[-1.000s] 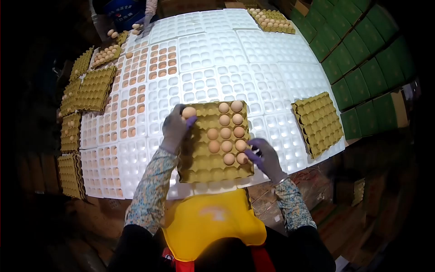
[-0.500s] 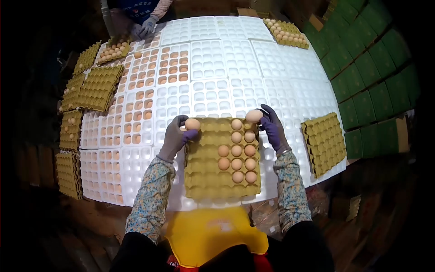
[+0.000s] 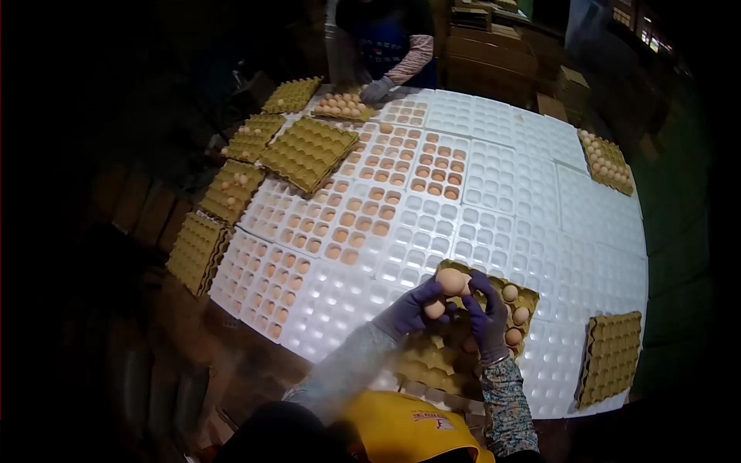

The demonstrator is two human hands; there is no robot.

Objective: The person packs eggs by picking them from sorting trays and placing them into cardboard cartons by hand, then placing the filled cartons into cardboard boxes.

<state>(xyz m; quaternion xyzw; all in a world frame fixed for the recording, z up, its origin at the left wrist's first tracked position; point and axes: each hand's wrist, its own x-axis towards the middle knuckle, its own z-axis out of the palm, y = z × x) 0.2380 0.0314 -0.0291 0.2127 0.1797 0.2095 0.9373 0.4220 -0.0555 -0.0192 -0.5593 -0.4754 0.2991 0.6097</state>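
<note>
Both of my gloved hands are close together over a pulp egg tray near the table's front edge. My left hand is closed around a brown egg. A larger-looking egg is between the fingertips of my two hands, touching the left fingers. Behind it, another egg is partly visible at the fingers of my right hand, which are bent round it. Several eggs, including one pale egg, sit along the tray's right side. My hands and forearms hide part of the tray.
White foam egg trays cover the table, and the left ones hold eggs. Pulp trays are at the left, including a stack; another stack stands at right. Across the table, a person's gloved hand is beside a tray of eggs.
My view has turned left. My hands have come from opposite sides of the pulp tray to meet above it, bringing their eggs together. An additional egg shows in the left hand.
</note>
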